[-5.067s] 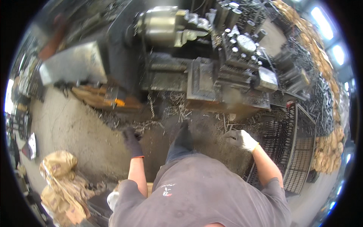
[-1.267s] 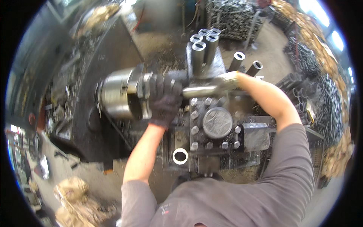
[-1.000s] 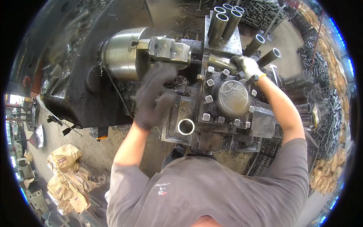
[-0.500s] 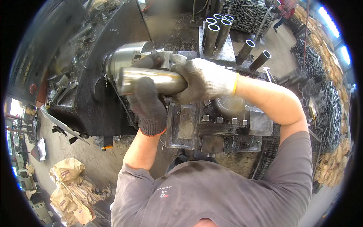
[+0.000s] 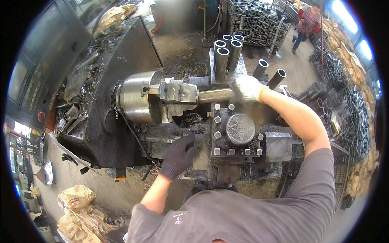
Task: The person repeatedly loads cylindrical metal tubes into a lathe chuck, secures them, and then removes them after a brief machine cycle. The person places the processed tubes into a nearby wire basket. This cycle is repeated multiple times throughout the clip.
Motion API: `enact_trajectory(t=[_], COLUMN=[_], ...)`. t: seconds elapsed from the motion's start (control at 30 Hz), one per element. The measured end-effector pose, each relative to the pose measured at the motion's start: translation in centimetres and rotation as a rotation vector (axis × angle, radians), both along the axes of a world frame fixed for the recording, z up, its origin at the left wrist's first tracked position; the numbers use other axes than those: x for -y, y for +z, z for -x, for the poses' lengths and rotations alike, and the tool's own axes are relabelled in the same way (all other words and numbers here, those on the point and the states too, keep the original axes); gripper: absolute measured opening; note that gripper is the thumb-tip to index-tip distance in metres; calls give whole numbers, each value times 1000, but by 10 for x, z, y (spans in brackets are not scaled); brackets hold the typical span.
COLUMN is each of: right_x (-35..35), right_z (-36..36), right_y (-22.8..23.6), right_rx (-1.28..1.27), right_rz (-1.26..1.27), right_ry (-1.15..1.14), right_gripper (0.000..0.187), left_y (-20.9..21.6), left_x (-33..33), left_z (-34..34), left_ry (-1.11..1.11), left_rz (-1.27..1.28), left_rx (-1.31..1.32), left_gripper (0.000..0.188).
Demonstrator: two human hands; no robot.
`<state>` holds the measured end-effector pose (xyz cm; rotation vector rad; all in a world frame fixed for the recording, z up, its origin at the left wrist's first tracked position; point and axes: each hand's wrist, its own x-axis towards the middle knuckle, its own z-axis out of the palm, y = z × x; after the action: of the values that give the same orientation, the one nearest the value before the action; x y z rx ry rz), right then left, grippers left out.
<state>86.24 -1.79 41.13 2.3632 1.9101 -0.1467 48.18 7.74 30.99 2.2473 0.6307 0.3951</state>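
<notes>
We saw our left hand (image 5: 177,157) nearest, in a dark glove, with its fingers loosely bent and apart, and we saw nothing in them; we could not tell if they touched the flat metal just under them. Up and to the right of those fingers was our right hand (image 5: 248,88), in a pale glove, and its fingers were wrapped round the right end of a shiny tube (image 5: 216,96), though blur hid their tips. The tube lay on its side, and its left end met the jaws of the big round chuck (image 5: 139,97), to the left of our right fingers. We could not see how far in it went. We thought we were at the step of fitting the tube to the chuck, and that the next move called for keeping it straight and steady while the jaws took hold. Just below our right fingers sat a tool block (image 5: 240,128) with a round cap and bolts. Above and left of them, five tubes (image 5: 221,65) stood on end, and two more (image 5: 260,69) leaned above and to the right. Far past our fingers were a bin of metal parts (image 5: 257,26) and another person (image 5: 306,27).
</notes>
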Motion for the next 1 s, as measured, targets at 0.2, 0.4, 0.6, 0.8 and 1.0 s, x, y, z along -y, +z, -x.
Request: enact_trajectory(t=[0.2,0.4,0.6,0.8,1.0], right_x=[-7,-97,-126,-25,68], right_z=[-19,2,5,-23,-38], right_y=[-52,-62,-30,-38,-34], right_rx=[-505,-1151,-1583,94,-101], right_rz=[10,238,260,299,-185], right_ry=[-55,-136,-308,74,-401], right_gripper=[47,65,98,18,44], left_y=[-95,-124,-122,-164,-47], left_x=[-41,-83,-107,-116,-91], left_z=[159,287,328,338,293], left_ry=[891,1403,1169,1158,1477], left_rz=[775,1091,1371,848,-425], left_rx=[592,1016,826,758,19], left_gripper=[34,52,44,40,48])
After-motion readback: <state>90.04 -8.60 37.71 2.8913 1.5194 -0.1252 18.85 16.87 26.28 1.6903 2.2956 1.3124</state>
